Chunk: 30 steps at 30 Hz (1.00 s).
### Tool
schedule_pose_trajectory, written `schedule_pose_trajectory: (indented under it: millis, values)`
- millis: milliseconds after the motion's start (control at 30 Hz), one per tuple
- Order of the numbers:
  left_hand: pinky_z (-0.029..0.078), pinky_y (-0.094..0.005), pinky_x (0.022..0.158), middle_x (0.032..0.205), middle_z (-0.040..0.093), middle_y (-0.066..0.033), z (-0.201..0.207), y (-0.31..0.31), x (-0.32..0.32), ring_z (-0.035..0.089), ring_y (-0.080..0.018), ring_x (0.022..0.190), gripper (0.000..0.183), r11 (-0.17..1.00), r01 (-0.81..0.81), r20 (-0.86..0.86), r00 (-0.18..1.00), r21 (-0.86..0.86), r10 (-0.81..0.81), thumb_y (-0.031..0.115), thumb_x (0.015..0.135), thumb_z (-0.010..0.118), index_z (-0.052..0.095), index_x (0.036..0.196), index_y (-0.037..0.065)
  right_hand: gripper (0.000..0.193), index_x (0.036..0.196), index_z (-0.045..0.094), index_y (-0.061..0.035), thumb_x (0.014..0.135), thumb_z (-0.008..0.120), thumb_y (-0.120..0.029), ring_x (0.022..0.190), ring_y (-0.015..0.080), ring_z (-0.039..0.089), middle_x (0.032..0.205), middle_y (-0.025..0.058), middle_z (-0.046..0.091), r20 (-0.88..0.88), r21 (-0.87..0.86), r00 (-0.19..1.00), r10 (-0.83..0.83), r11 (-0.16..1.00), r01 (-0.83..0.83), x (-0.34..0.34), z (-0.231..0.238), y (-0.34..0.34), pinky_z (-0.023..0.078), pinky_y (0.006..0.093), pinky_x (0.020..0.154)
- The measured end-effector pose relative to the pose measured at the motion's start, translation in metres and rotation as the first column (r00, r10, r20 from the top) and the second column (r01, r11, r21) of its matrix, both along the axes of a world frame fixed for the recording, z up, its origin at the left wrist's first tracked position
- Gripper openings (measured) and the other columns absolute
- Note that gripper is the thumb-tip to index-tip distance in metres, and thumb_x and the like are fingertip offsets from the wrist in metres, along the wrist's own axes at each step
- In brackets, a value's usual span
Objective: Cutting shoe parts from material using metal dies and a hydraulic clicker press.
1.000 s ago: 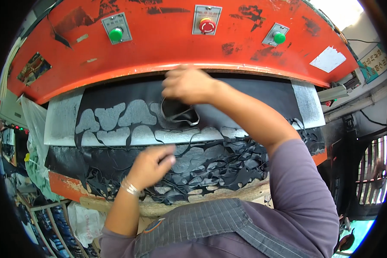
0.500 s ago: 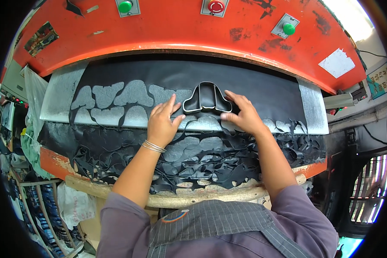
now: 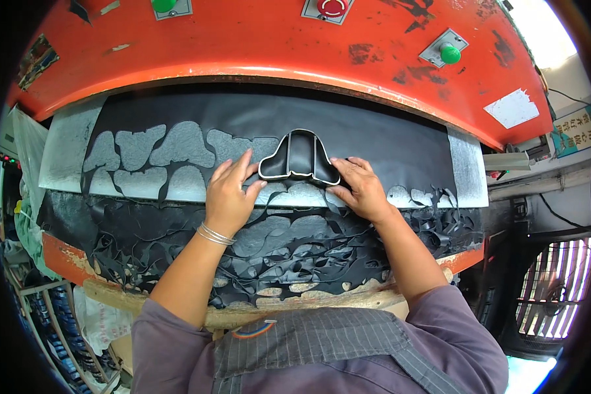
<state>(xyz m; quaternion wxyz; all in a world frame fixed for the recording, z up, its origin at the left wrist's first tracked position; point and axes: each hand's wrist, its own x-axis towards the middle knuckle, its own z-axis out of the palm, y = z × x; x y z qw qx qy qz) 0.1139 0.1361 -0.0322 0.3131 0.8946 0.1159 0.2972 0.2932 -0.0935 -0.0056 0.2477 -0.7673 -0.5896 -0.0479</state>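
Observation:
A bell-shaped metal cutting die (image 3: 302,174) with two inner bars stands on a sheet of black leather (image 3: 381,141). My right hand (image 3: 359,188) has its thumb and fingertips against the die's right lobe, pinching round that corner. At the opposite end is my left hand (image 3: 232,192), fingers spread; its thumb lies by the die's lower left corner, and whether it presses on the metal I cannot tell. Left of the die, several shaped holes in the leather show the grey cutting board (image 3: 184,146) below.
The orange press beam (image 3: 256,49) spans the far side, with green buttons (image 3: 450,54) and a red button (image 3: 333,6). Tangled black leather scraps (image 3: 295,253) hang over the near edge above a wooden rail (image 3: 243,316). A metal rack (image 3: 52,289) stands at left.
The view has shifted, so the scene sits further left. My right hand has come lower along the die's right end. The die keeps its place on the leather.

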Motion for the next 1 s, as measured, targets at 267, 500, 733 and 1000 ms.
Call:
schedule_pose_trajectory:
  millis: [267,500,733,1000]
  values:
    - [0.042,-0.0434,0.1,0.101,0.07,-0.0117,-0.002,0.002,-0.002,0.064,-0.0287,0.1,0.052,0.996,0.042,-0.006,0.999,0.084,-0.042,0.015,0.08,0.071,0.052,0.125,-0.003,0.056,0.125,0.055,-0.0031,0.078,0.073,-0.027,0.112,0.0304,0.058,0.12,0.0156,0.062,-0.028,0.013,0.999,-0.027,1.0,0.027,0.0,-0.008,-0.002,0.04,0.0441,0.102]
    - [0.045,-0.0394,0.097,0.107,0.068,-0.0145,0.017,0.024,-0.026,0.06,-0.0306,0.109,0.051,0.985,-0.073,-0.08,0.995,-0.159,0.061,0.021,0.075,0.076,0.059,0.121,0.004,0.057,0.129,0.054,-0.0051,0.079,0.075,-0.024,0.12,0.0275,0.053,0.123,0.0138,0.06,-0.213,0.3,0.921,-0.327,0.875,0.38,-0.018,0.03,-0.007,0.039,0.0386,0.102]
    - [0.04,-0.0364,0.065,0.07,0.054,-0.0089,0.154,0.075,-0.04,0.048,-0.0257,0.067,0.017,0.893,-0.398,0.643,0.745,0.212,0.179,0.012,0.091,0.059,0.059,0.077,0.003,0.05,0.136,0.043,-0.0015,0.095,0.052,-0.028,0.138,0.0373,0.026,0.147,0.0211,0.032,0.065,0.823,0.605,-0.793,0.386,0.417,0.028,0.155,0.004,0.019,0.0498,0.111]
    - [0.038,-0.0389,0.057,0.062,0.048,-0.0123,0.14,0.026,-0.112,0.045,-0.0283,0.059,0.031,0.984,-0.156,0.213,0.968,0.084,0.136,0.018,0.089,0.061,0.048,0.066,0.003,0.045,0.129,0.051,-0.0053,0.089,0.063,-0.022,0.125,0.0353,0.043,0.133,0.0185,0.049,0.138,0.647,0.894,-0.426,0.722,0.244,-0.055,0.094,-0.041,0.031,0.0478,0.105]
